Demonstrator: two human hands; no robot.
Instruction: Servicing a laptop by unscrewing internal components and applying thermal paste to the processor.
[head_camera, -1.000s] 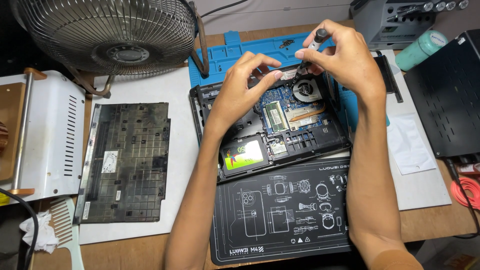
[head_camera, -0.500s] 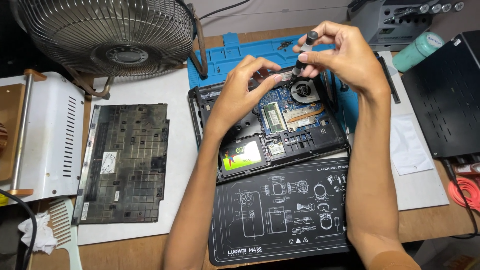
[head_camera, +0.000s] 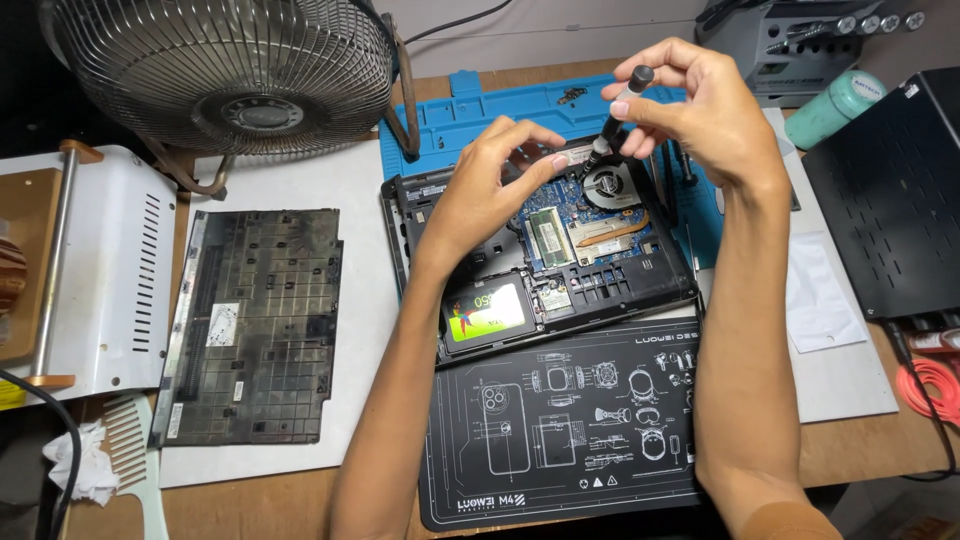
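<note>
Two hands over opened laptop (head_camera: 560, 250). Screwdriver (head_camera: 612, 118) pinched upright in closed right hand (head_camera: 700, 110), tip at fan (head_camera: 610, 185) below. Left hand (head_camera: 490, 190) half-curled, fingertips rested on laptop edge beside tip. Wooden surface (head_camera: 250, 500) covered with mats; bottom cover (head_camera: 255, 325) laid left.

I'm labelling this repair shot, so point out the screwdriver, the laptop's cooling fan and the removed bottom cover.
screwdriver (head_camera: 612, 118), head view, middle of its black shaft.
cooling fan (head_camera: 610, 186), head view, on the round blades.
bottom cover (head_camera: 255, 320), head view, middle of the dark panel.
</note>
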